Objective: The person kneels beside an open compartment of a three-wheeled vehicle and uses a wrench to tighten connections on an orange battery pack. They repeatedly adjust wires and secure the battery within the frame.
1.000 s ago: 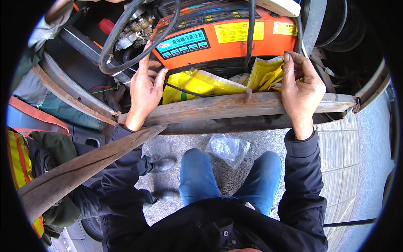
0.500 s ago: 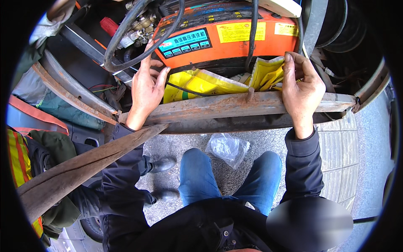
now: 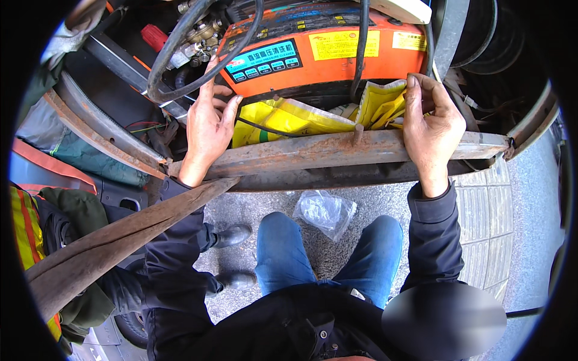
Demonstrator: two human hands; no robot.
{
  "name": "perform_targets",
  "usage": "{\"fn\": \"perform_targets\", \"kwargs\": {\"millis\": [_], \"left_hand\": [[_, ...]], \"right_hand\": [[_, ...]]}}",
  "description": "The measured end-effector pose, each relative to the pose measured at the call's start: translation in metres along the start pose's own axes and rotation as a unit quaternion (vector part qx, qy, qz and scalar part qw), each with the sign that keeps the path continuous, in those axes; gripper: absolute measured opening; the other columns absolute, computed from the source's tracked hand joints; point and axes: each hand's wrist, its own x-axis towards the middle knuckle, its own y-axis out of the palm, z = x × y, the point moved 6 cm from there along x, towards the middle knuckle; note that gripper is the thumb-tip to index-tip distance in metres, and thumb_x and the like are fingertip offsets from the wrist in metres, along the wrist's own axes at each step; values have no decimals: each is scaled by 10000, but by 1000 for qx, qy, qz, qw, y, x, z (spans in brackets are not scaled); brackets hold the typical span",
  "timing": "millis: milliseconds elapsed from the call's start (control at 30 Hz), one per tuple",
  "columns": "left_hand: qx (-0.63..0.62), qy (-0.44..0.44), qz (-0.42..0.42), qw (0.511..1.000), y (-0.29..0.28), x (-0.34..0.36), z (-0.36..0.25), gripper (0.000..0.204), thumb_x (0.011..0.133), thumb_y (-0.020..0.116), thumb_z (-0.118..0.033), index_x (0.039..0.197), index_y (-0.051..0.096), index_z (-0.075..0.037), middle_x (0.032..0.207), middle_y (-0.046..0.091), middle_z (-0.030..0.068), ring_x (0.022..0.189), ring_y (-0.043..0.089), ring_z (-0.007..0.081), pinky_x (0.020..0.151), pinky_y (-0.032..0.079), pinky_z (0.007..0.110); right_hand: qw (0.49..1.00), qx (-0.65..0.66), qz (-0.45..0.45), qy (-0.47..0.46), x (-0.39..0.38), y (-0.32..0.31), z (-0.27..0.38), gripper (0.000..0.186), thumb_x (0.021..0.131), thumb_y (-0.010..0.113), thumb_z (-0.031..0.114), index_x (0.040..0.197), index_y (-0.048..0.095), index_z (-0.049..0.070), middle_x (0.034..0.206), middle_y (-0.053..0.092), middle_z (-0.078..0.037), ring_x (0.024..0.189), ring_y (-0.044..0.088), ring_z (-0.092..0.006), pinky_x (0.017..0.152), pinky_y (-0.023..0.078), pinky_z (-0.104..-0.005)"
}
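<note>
An orange pressure washer (image 3: 325, 67) with blue and yellow labels stands inside a rusty metal frame. Yellow plastic sacking (image 3: 289, 120) is tucked between its lower front and the rusty front bar (image 3: 325, 151). My left hand (image 3: 208, 129) is by the washer's left lower corner, its index finger stretched up along the side and its thumb apart; the other fingers curl partly out of sight. At the sacking's right upper edge, my right hand (image 3: 432, 120) pinches the yellow material between thumb and fingers. Its curled fingertips are partly hidden.
A thick black hose (image 3: 159, 90) loops over brass fittings (image 3: 208, 36) on the left. A worn brown strap (image 3: 132, 231) slants across my left forearm. Beside me on the left is a person in a reflective vest (image 3: 27, 225). A clear plastic bag (image 3: 327, 212) lies on the ground.
</note>
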Motion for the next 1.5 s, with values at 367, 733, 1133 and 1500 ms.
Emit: {"fn": "perform_targets", "kwargs": {"millis": [367, 733, 1133, 1500], "left_hand": [[-3, -3, 4, 1000, 0, 0, -1, 781, 965, 686, -3, 1624, 276, -90, 1051, 696, 143, 814, 711, 154, 704, 576, 284], [-4, -6, 4, 1000, -1, 0, 0, 775, 967, 691, -17, 1622, 281, -87, 1049, 692, 143, 810, 707, 154, 704, 573, 281], [-8, -1, 6, 1000, 2, 0, 0, 777, 965, 690, -12, 1621, 280, -86, 1040, 696, 136, 805, 701, 146, 709, 570, 281], [-1, 8, 1, 1000, -1, -1, -2, 792, 960, 694, -14, 1627, 274, -94, 1019, 702, 125, 782, 696, 143, 699, 567, 285]], "right_hand": [[1000, -10, 2, -1, 0, 0, 1, 140, 942, 761, 130, 1007, 773, 6, 737, 728, -66, 597, 638, -82, 579, 521, -228], [1000, -12, 5, -2, 0, 0, 2, 141, 945, 758, 135, 1002, 772, 7, 720, 714, -66, 591, 632, -84, 577, 519, -230], [1000, -24, 3, -2, 0, -1, 3, 131, 935, 760, 132, 994, 772, 16, 733, 727, -80, 608, 673, -104, 589, 542, -242], [999, -36, 13, -7, -1, 0, 6, 164, 972, 744, 139, 1029, 762, -13, 692, 687, -30, 612, 595, -44, 600, 500, -213]]}}
